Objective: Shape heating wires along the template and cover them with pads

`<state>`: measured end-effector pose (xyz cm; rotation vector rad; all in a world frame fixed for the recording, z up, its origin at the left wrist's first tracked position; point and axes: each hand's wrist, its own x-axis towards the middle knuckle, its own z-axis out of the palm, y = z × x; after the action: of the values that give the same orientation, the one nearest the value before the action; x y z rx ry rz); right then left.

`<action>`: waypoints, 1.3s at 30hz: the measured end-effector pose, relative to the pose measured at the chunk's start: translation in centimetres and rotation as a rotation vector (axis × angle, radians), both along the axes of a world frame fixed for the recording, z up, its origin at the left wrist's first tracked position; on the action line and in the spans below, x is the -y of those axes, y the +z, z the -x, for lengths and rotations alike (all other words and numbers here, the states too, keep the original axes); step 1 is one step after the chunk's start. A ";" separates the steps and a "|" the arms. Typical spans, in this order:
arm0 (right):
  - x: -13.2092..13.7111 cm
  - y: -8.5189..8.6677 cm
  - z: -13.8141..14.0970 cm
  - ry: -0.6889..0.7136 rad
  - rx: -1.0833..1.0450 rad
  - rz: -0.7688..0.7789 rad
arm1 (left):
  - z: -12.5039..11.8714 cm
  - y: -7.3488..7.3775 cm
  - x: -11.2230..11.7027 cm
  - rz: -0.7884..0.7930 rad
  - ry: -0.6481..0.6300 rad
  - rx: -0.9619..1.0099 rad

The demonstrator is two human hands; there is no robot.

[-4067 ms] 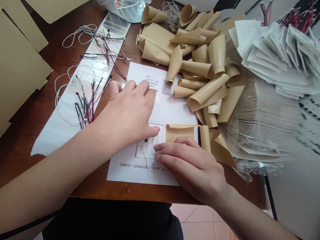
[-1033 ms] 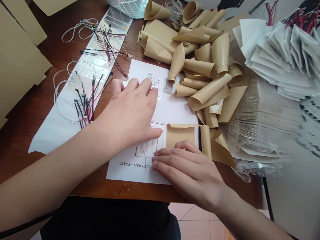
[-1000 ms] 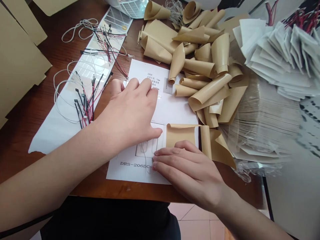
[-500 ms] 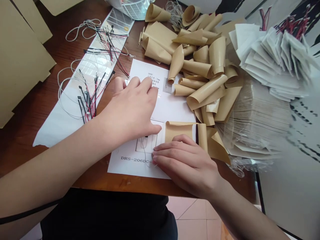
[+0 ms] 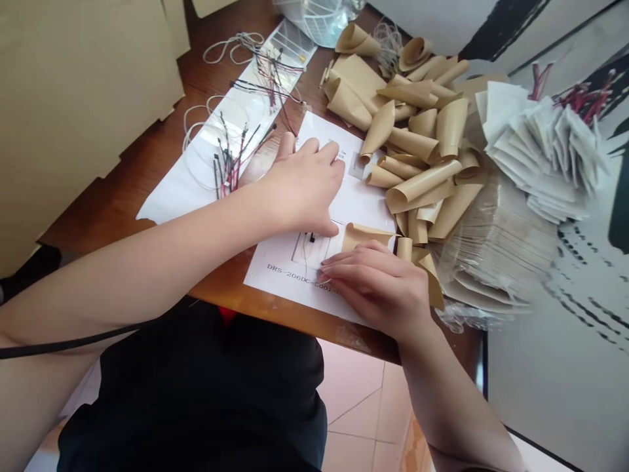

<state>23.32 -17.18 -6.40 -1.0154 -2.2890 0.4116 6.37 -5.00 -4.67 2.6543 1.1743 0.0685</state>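
White paper (image 5: 371,200) lies flat on the brown table (image 5: 285,311), under both hands. It has black letters near the bottom and a thin-lined box just above them. A small black bit (image 5: 312,238) sits in the box, and a thin grey wire (image 5: 305,252) runs down from there toward the letters. The left hand (image 5: 307,180) lies over the paper's left side, thumb stuck out, fingers bent down. Their tips are hidden, so I can't tell if they grip anything. The right hand (image 5: 381,282) has its fingers close together, tips by the box's right side; I can't tell if they pinch the wire. Brown paper (image 5: 358,237) pokes out just behind that hand. At the back is a white basket (image 5: 319,16); what's in it is too blurry to tell. On the right, clear plastic (image 5: 457,321) wraps a big stack of thin, pale sheets (image 5: 515,229).
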 end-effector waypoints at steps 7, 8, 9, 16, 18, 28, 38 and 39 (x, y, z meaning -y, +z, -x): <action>-0.4 -0.1 -0.1 0.009 -0.077 0.068 | 0.3 -0.1 0.4 0.025 -0.014 0.048; -0.4 -0.2 -0.1 0.005 -0.082 0.072 | 0.3 -0.1 0.4 0.025 -0.017 0.055; -0.4 -0.3 -0.1 0.005 -0.086 0.078 | 0.4 -0.2 0.4 0.021 -0.020 0.061; -0.5 -0.5 -0.3 -0.003 -0.095 0.136 | 0.5 -0.6 0.5 0.011 -0.024 0.060; -0.5 -0.6 -0.4 -0.008 -0.102 0.152 | 0.5 -0.6 0.5 0.012 -0.030 0.060; -0.4 -0.8 -0.8 0.001 -0.137 0.214 | 0.5 -0.4 0.8 0.005 -0.035 0.055; -0.6 -0.2 -0.2 -0.001 -0.081 0.139 | 0.5 -0.3 0.4 0.018 -0.035 0.074; -0.6 0.0 0.0 0.002 -0.065 0.114 | 0.5 -0.3 0.4 0.018 -0.033 0.063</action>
<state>23.36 -16.62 -6.42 -1.0393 -2.2305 0.5729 5.86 -5.36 -4.97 2.6355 1.1055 0.1340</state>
